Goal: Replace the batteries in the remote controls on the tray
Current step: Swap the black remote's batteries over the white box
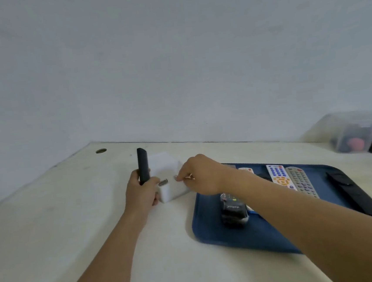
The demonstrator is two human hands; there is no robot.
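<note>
My left hand (140, 192) grips a slim black remote (142, 165) upright near the white box (172, 191). A silver battery (163, 182) sticks out sideways from the same hand's fingers. My right hand (201, 175) hovers over the box with its fingers curled down, the fingertips just right of the battery's end. I cannot see whether they pinch anything. To the right, a blue tray (215, 240) holds several remotes: a black one (232, 212), a white one with blue and orange buttons (279, 175), a grey one (302, 182) and a long black one (356, 196).
The pale table (74, 219) meets a plain wall at the back. A cable hole (101, 150) sits at the far left. A clear plastic bin (357, 135) with dark items stands at the far right.
</note>
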